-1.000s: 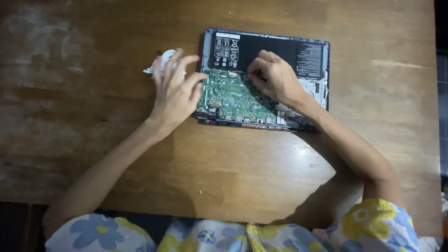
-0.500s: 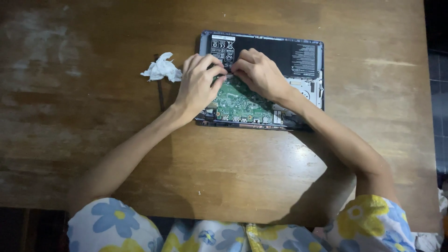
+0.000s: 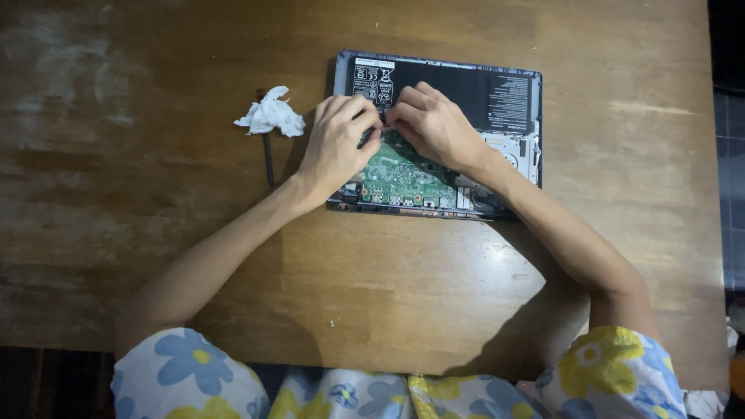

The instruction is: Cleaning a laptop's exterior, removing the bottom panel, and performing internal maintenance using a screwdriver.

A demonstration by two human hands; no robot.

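Note:
An opened laptop (image 3: 497, 101) lies bottom up on the wooden table (image 3: 388, 287), its black battery at the far side and a green circuit board (image 3: 403, 174) at the near side. My left hand (image 3: 335, 143) and my right hand (image 3: 434, 124) meet over the board just below the battery, fingertips pinched together on a small part that their fingers hide. What they pinch is too small to make out.
A crumpled white tissue (image 3: 270, 116) lies left of the laptop, partly over a thin dark tool (image 3: 268, 159) that looks like a screwdriver. The table's right edge meets a dark tiled floor (image 3: 729, 155).
My left hand left the tissue and moved right onto the laptop. Both hands have drawn together at the board's upper middle, and the tool beside the tissue is now uncovered.

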